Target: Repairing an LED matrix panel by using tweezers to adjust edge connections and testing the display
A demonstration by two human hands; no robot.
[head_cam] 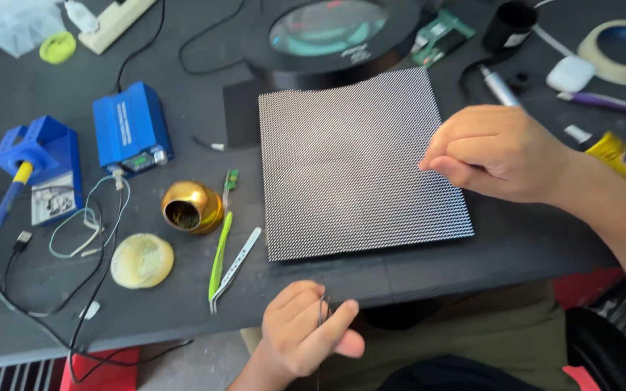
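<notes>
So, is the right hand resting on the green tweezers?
No, the right hand rests at the dotted panel's edge; the green tweezers lie apart.

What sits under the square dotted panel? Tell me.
The dotted panel lies flat on the dark table. A black sheet pokes out past its upper left corner. Whatever else lies beneath is covered. The right hand rests on its right edge.

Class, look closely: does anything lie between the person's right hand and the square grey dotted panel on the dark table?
Nothing visible does. The right hand rests curled directly over the right edge of the square grey dotted panel, with no tool or cable between them.
</notes>
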